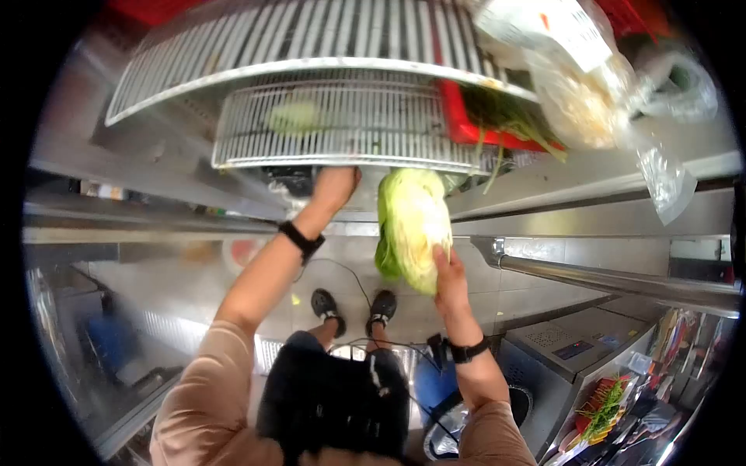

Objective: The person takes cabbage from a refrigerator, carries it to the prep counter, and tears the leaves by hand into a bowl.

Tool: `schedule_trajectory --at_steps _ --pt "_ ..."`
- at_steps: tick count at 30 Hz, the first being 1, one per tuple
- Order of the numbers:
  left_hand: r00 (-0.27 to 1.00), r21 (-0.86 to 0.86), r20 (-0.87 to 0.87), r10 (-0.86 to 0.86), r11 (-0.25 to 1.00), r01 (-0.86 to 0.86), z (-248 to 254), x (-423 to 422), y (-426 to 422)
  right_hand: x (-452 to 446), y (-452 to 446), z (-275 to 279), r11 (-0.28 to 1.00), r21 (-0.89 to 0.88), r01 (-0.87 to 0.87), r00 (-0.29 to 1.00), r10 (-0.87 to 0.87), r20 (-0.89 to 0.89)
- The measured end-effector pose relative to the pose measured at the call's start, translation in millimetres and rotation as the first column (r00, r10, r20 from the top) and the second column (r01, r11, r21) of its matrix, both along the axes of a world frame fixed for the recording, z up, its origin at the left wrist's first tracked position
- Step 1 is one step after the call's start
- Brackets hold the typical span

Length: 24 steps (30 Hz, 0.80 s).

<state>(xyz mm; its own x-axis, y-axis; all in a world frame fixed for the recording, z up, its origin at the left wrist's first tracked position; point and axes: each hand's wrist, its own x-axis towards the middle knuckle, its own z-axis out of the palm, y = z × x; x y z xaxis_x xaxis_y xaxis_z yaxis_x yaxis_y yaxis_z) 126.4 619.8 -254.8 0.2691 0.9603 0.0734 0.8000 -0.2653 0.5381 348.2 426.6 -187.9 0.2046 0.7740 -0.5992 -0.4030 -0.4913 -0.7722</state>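
Lower right of centre frame, a right hand is closed on the lower end of a pale green cabbage, its long axis near upright, the upper end pointing to the front edge of a wire shelf. Left of it, the left hand appears to reach that edge, fingers obscured, its grip impossible to tell.

no legible text, blurred label on plastic bag, unreadable panel on steel box
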Motion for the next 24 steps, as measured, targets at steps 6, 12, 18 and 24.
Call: schedule_trajectory --at_steps 6,12,18,24 --pt "0.949 -0.011 0.245 -0.200 0.978 0.209 -15.0 -11.6 -23.3 -29.8 43.8 -12.2 0.994 0.092 0.065 0.988 -0.052 -0.145" --pt "0.986 -0.266 -0.069 0.150 0.950 -0.163 -41.4 50.0 28.3 -26.6 24.2 -16.6 0.982 0.087 0.166 0.978 -0.152 -0.144" --pt "0.899 0.363 -0.435 0.046 0.923 0.128 -126.8 43.1 69.1 -12.0 22.1 -9.1 0.992 0.019 0.127 0.992 -0.127 -0.027" --pt "0.996 0.235 -0.080 -0.027 0.971 0.045 -29.1 25.4 27.9 -14.3 50.0 -7.3 0.980 0.143 0.142 0.985 -0.125 -0.122"
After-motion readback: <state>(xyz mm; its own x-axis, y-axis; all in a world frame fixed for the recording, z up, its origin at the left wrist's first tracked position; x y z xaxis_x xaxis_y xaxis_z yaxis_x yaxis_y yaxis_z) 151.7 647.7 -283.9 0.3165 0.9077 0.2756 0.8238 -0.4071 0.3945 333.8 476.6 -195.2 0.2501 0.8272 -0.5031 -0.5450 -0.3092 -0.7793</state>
